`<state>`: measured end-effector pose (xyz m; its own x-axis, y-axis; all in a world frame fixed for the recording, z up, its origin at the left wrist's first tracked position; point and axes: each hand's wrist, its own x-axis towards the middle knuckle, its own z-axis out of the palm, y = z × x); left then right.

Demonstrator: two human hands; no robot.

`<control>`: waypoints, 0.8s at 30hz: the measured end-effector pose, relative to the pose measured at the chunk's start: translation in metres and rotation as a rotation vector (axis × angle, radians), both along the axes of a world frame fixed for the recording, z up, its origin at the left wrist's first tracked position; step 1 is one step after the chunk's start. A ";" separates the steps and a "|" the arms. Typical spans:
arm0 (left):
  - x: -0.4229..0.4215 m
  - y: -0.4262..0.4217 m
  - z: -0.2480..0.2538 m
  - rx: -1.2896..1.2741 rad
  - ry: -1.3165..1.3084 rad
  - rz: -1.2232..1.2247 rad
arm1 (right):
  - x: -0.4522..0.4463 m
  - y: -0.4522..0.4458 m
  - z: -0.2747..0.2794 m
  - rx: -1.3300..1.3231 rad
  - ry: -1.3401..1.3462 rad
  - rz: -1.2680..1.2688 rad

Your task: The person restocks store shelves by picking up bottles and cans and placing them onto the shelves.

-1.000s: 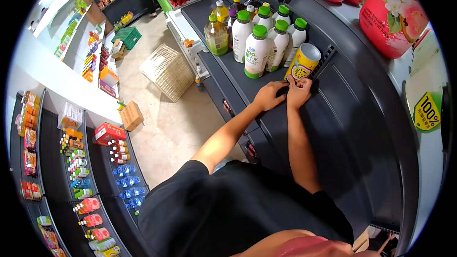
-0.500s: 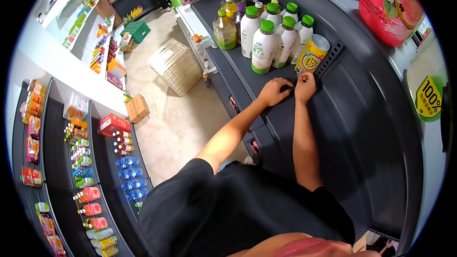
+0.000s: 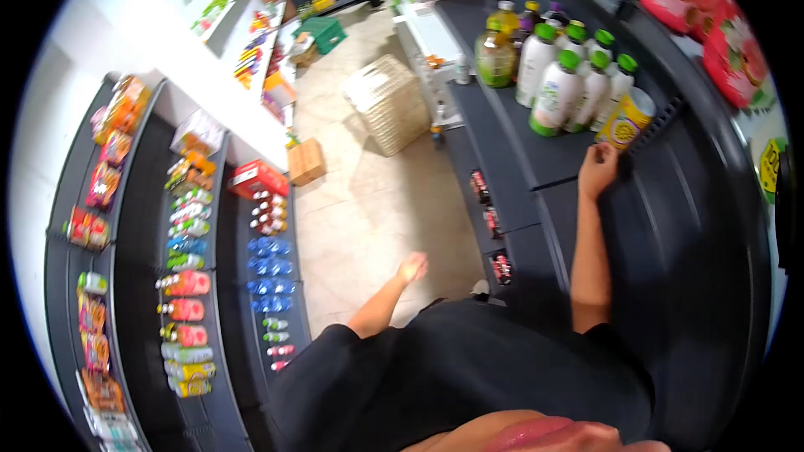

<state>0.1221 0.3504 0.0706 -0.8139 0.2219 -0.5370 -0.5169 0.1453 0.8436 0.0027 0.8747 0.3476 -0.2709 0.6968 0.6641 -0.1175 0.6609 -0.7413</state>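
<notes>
A: What just changed?

B: Left grip (image 3: 413, 268) has come off the shelf (image 3: 670, 192). On my feed it's over the floor, near the body. Motion blur: nothing visible in it, finger spread I can't judge.

A: Right grip?

B: Right grip (image 3: 598, 166) is up at the base of the yellow can (image 3: 625, 124), fingers bent and close together. I can't make out whether they have hold of it or just sit beside it.

A: And the can?

B: On the shelf, just past those fingers, next to the group of white bottles (image 3: 557, 96) with green caps. Contact with them, I can't confirm. Half a second ago both grips were down by it; I now have one there. My read: two-handed handling is over for the moment, any fine adjusting is on the right alone.

A: Beyond that?

B: View's swung left. Amber-green bottle (image 3: 496, 59) behind the white ones, woven basket (image 3: 389, 109) on the floor, green crate (image 3: 322, 35) further back.
</notes>
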 end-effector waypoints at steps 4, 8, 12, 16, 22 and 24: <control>0.245 -0.210 -0.025 -0.994 0.648 -0.477 | 0.017 -0.086 0.034 -0.032 -0.103 0.515; 0.358 -0.276 -0.011 -0.351 -0.769 0.332 | 0.034 -0.198 0.013 0.006 -0.424 0.980; 0.462 -0.287 -0.027 -0.810 -0.402 0.912 | 0.087 -0.345 -0.049 0.284 -0.718 1.457; 0.505 -0.227 -0.074 -0.458 -0.489 1.406 | 0.132 -0.467 -0.223 0.473 -1.507 2.123; 0.483 -0.047 -0.103 -0.199 -0.417 0.946 | 0.132 -0.551 -0.300 0.550 -2.083 1.816; 0.494 -0.018 -0.099 -0.119 -0.507 0.987 | 0.106 -0.565 -0.315 1.024 -2.103 1.474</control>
<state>0.6166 0.3320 -0.0286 -0.2858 -0.4756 -0.8320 -0.7308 -0.4534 0.5102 0.1087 0.3093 0.0330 -0.2686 -0.3860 -0.8825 -0.4855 0.8456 -0.2220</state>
